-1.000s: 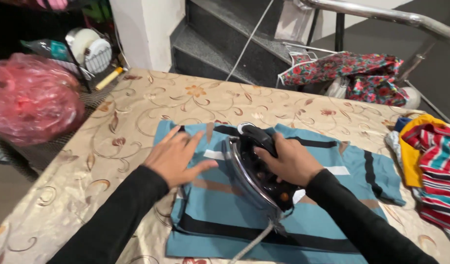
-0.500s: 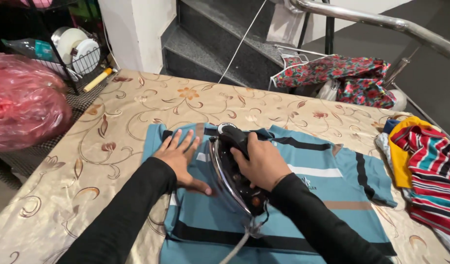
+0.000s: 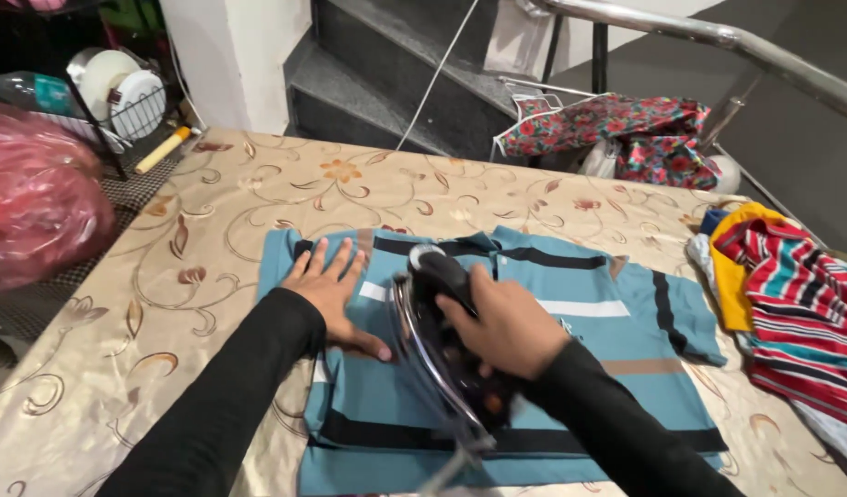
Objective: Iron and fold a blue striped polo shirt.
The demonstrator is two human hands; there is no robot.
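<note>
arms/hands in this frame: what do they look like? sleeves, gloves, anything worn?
Both arms wear long, plain black sleeves that fit closely and end at the wrists. No markings or cuffs of another colour show on them. The left hand and the right hand are bare: no gloves, and no rings, watch or bracelet can be seen from this view.

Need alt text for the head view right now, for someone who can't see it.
A right hand grips a black electric iron on a teal striped shirt, while the left hand lies flat on the shirt beside it. The shirt is spread on a beige floral-patterned table, with a striped garment pile at the right edge.
</note>
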